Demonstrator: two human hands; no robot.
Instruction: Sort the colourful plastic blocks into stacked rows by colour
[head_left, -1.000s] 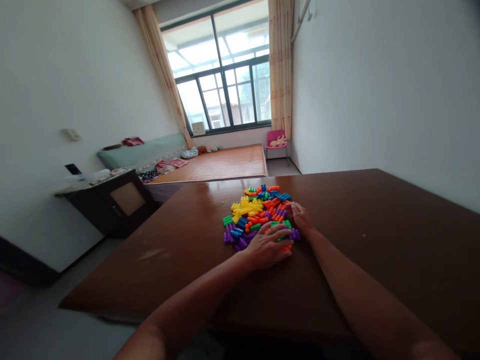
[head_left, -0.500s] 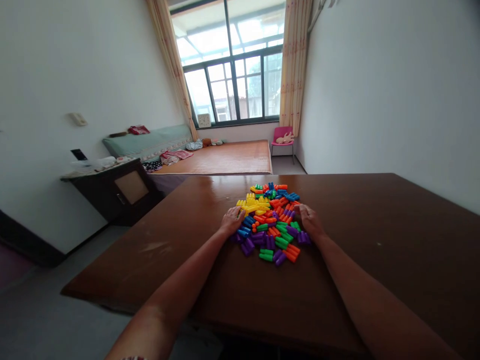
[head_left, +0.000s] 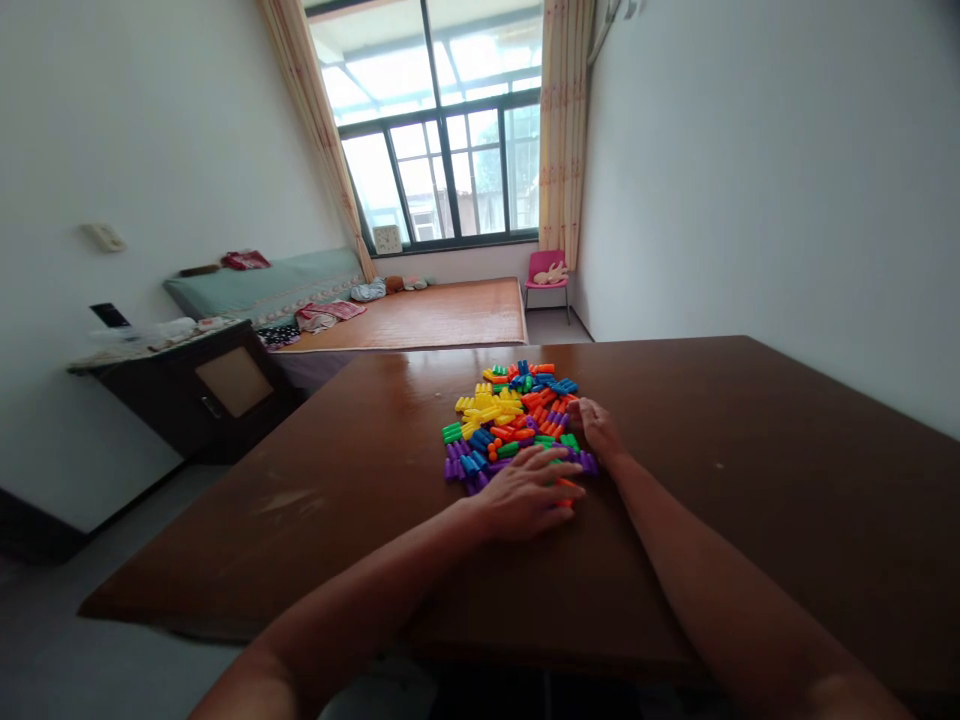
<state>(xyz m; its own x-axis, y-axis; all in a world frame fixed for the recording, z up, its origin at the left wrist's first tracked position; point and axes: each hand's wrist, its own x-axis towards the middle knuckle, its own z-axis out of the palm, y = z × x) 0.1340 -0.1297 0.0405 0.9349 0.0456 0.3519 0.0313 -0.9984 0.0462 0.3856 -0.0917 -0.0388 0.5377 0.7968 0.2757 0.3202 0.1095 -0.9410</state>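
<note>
A pile of small plastic toy pieces (head_left: 491, 405) in yellow, orange, blue, green and purple lies on the brown table (head_left: 337, 480). My left hand (head_left: 529, 490) reaches across the near side of the pile with its fingers spread, covering some green, orange and purple pieces. Along the pile's right edge rests my right hand (head_left: 598, 425), its fingers stretched toward the orange and purple pieces. Neither hand has a piece visibly gripped. What lies under the left palm is hidden.
Beyond the table stands a bed (head_left: 450, 310) with cloths and soft toys. A pink chair (head_left: 546, 270) holds a doll under the window. To the left is a dark cabinet (head_left: 232, 385) with things on top. A white wall (head_left: 750, 180) rises on the right.
My left hand has moved from the pile's left side to its near side, over the pieces there. My right hand stays by the right edge. The whole view has shifted slightly.
</note>
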